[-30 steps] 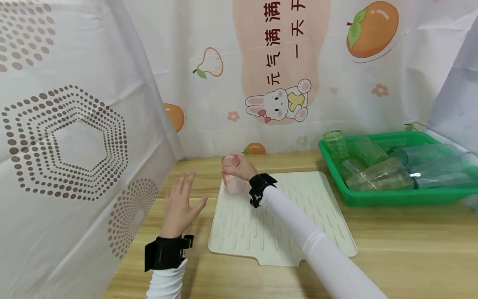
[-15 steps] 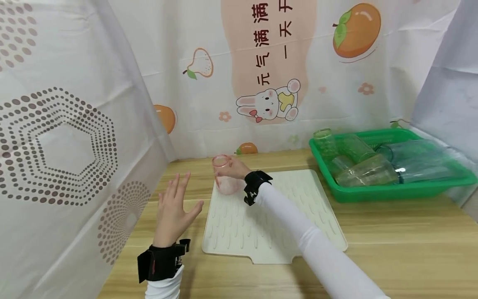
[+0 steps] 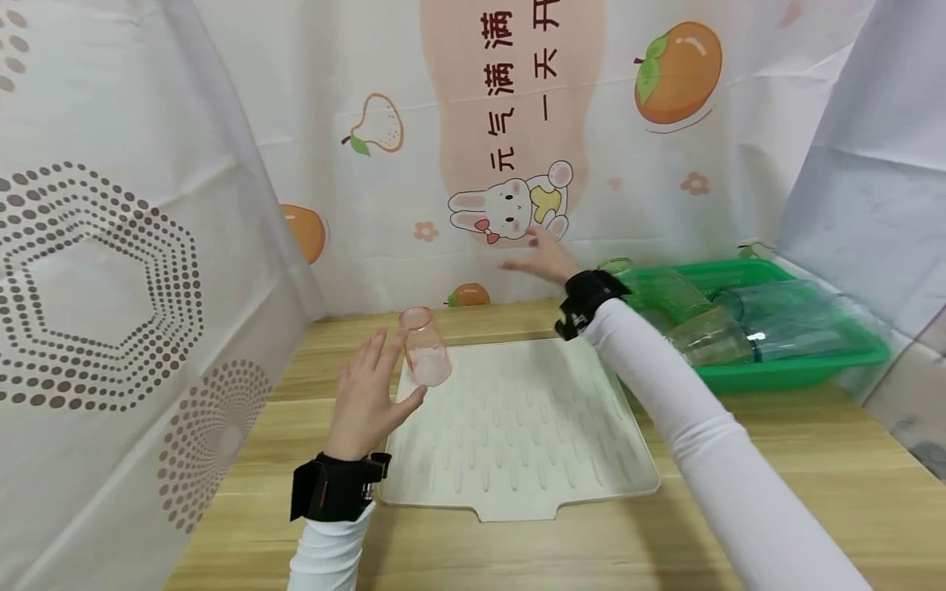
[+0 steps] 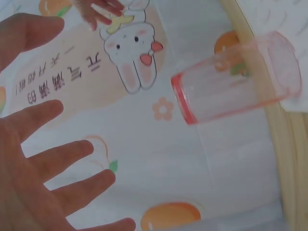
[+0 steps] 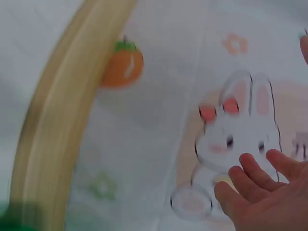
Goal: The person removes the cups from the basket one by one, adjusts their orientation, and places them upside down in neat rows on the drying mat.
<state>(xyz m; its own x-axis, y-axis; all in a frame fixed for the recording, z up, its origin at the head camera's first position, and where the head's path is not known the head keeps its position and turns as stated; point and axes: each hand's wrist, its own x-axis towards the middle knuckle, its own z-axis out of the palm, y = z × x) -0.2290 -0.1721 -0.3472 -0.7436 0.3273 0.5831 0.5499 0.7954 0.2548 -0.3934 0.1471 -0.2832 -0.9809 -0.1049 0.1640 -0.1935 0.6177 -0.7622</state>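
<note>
A clear pink cup (image 3: pixel 426 349) stands upright on the far left corner of the cream ridged draining mat (image 3: pixel 510 435). My left hand (image 3: pixel 369 398) is just left of the cup in the head view, fingers spread and holding nothing. In the left wrist view the cup (image 4: pixel 236 79) shows apart from the fingers (image 4: pixel 72 159). Raised over the far right part of the mat, my right hand (image 3: pixel 545 258) has its fingers spread with nothing in them. The right wrist view shows those fingers (image 5: pixel 260 180) in front of the rabbit print.
A green basket (image 3: pixel 798 373) stands at the back right, holding several clear cups, among them a yellowish one (image 3: pixel 709 336) and a bluish one (image 3: pixel 801 336). Printed white curtains (image 3: pixel 355 205) hang behind and on both sides of the wooden table (image 3: pixel 783 460).
My right hand has let go of the pink cup and moved up and right, toward the basket. The cup stays on the mat. The head view has shifted slightly right.
</note>
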